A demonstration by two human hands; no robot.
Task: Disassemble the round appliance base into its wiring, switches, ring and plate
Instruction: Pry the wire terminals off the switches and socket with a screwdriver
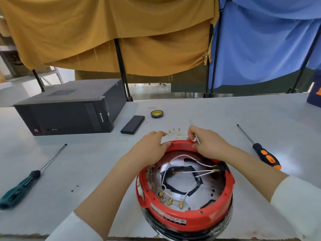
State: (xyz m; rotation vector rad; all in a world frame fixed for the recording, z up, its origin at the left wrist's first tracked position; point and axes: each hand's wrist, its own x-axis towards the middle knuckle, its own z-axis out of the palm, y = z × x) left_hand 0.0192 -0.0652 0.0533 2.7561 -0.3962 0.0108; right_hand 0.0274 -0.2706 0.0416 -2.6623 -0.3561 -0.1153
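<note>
The round appliance base (185, 220) stands near the table's front edge, its red ring (215, 208) facing up. Inside lie a shiny metal plate (205, 195) and white wires (199, 172) with brass terminals. My left hand (150, 145) grips the ring's far-left rim. My right hand (207, 143) rests on the far rim and holds a thin metal tool (192, 126) whose shaft points away from me. A loose bundle of white wires with brass ends (177, 133) lies on the table just beyond my hands.
A green-handled screwdriver (24, 183) lies at the left, an orange-and-black one (260, 150) at the right. A black computer case (69, 110) stands at the back left, with a flat black box (132, 124) and a tape roll (157, 113) beside it.
</note>
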